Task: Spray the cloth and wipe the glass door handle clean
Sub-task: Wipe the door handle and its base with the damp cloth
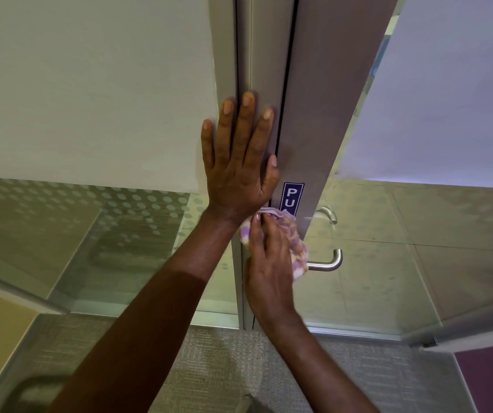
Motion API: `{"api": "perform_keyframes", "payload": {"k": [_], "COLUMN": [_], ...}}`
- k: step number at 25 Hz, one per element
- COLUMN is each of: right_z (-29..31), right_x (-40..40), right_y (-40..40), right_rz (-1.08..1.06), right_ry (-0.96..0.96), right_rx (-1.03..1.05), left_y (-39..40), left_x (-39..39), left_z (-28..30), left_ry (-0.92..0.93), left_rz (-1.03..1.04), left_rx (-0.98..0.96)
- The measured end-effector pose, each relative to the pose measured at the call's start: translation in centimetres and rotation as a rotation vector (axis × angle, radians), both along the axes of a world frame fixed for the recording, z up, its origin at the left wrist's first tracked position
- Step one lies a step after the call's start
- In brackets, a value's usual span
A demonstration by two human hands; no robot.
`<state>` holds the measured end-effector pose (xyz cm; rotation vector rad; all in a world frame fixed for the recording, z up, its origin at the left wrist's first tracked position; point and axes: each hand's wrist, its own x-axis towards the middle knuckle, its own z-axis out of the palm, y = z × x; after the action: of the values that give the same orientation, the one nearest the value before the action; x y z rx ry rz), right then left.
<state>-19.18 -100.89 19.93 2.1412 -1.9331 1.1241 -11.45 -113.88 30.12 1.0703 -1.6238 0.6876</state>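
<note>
My right hand (269,263) grips a bunched purple and cream cloth (297,248) and presses it against the inner end of the steel lever handle (330,262) on the glass door's metal frame (307,129). The handle's free end sticks out to the right of the cloth. My left hand (239,162) lies flat, fingers spread, on the frame above, across the gap between the fixed frame and the door. A blue PUSH/PULL-type sticker (292,198) sits just below my left thumb, its lower part hidden by the cloth. No spray bottle is in view.
A second lever handle (327,214) shows through the glass on the door's far side. Frosted, dotted glass panel (90,204) stands to the left. The door swings open to the right over grey carpet (224,368); tiled floor lies beyond the glass.
</note>
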Motion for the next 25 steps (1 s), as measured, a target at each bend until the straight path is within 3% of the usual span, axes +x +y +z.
{"api": "perform_keyframes", "payload": {"k": [7,10,14,17,20,23,25], "right_z": [-8.0,-10.6,-12.9,-14.2,-15.4,-12.3,-10.1], "right_x": [0.6,-0.2,-1.9,-3.1,-5.1,-6.4,-7.8], "right_y": [-0.5,0.1,0.4,1.1,1.7,2.6,3.4], "right_rz": [0.008,0.082,0.140,0.197,0.092,0.075,0.078], "right_ry": [0.217,0.204,0.184,0.072,-0.036,-0.363,-0.621], "right_rx": [0.271,0.476,0.586,0.692,0.716,0.884,0.852], "left_y": [0.0,-0.1,-0.2,-0.2,-0.2,-0.3,-0.3], "left_x": [0.0,0.1,0.1,0.1,0.1,0.2,0.2], "left_z": [0.1,0.0,-0.1,-0.1,0.0,0.0,0.0], "left_ry": [-0.020,-0.031,-0.025,-0.032,-0.046,-0.064,-0.062], "left_rz": [0.002,0.003,0.010,0.013,0.010,0.014,0.006], "left_rx": [-0.002,-0.010,-0.008,-0.007,-0.003,-0.006,0.008]}}
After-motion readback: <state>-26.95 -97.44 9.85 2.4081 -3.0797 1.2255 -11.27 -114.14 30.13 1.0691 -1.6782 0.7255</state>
